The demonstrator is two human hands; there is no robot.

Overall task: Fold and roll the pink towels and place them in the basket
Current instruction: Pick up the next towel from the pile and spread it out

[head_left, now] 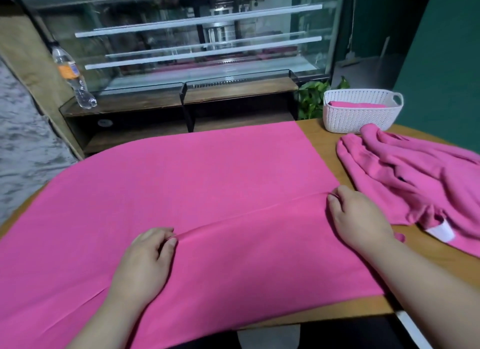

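A single head-worn camera looks forward and steeply down from just above the near edge of the brown wooden surface. It sits close over the flat pink cloth towel, which fills the middle of the view. The left hand and right hand reach in from below onto that towel. Beyond the towel stands a glass-fronted display case, and a white perforated plastic basket sits past its far right corner. The wide lens bows straight edges.
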